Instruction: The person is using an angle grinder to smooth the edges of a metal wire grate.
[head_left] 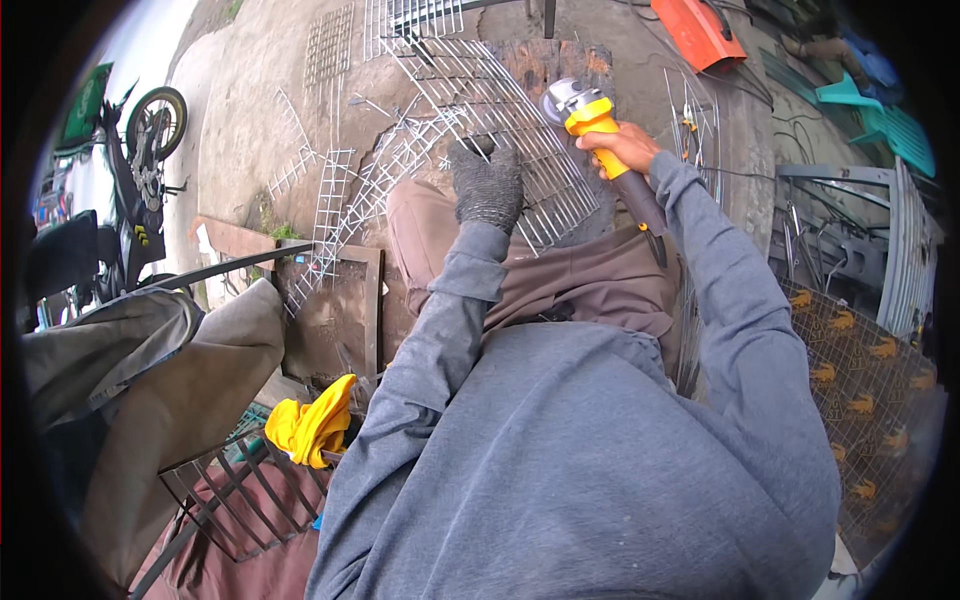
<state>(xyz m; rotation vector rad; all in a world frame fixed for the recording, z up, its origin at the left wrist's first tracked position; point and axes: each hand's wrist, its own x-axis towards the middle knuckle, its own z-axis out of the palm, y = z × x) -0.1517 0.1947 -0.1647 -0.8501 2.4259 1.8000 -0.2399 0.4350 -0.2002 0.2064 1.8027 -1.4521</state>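
Past the person's grey sleeves (735,245) and brown trousers (600,280), I see from my remote post the gloved left hand (487,182) curled tight on a steel wire mesh panel (520,125), while the bare right hand (628,148) grips a yellow-and-black angle grinder (592,116), its disc (551,104) beside the panel's right edge. Farther out, I spot a weathered wooden board (585,62), an orange-red machine case (697,36) and, at left, a motorcycle (130,195).

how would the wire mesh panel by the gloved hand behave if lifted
The wire mesh panel would probably flex slightly yet keep its shape, being a thin crossed grid. It's likely light for its size, since it's mostly gaps.
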